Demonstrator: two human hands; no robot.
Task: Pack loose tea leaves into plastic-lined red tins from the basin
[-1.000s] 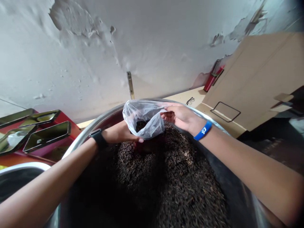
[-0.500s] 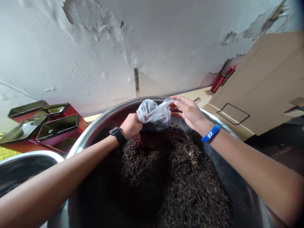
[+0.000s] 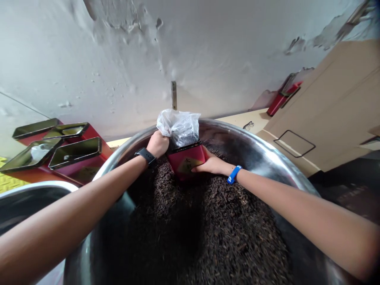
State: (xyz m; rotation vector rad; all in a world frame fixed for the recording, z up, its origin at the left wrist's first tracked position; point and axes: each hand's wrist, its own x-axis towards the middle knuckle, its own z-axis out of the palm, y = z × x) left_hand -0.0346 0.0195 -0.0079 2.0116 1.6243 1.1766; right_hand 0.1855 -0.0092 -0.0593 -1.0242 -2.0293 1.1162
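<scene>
Now the tin (image 3: pixel 179 161) tilts between the left hand (image 3: pixel 158 143) and the right hand (image 3: pixel 211 163), above dark leaves (image 3: pixel 237 217) in a tub (image 3: pixel 277 152). The left hand clenches the edge of the bag (image 3: pixel 185 128) rising from the tin; the right clasps the tin's side, fingers mostly hidden. Its shadowed base is hard to make out.

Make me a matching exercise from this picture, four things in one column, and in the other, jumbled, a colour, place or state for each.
Column one:
1. left hand
2. right hand
3. plastic bag
4. wristband

Column two:
A. whitish and see-through, sticking up from a tin
B. blue with a white mark
C. gripping the side of the tin
D. closed on the bag

Pairs: 1-D, 2-C, 3-A, 4-B
</scene>
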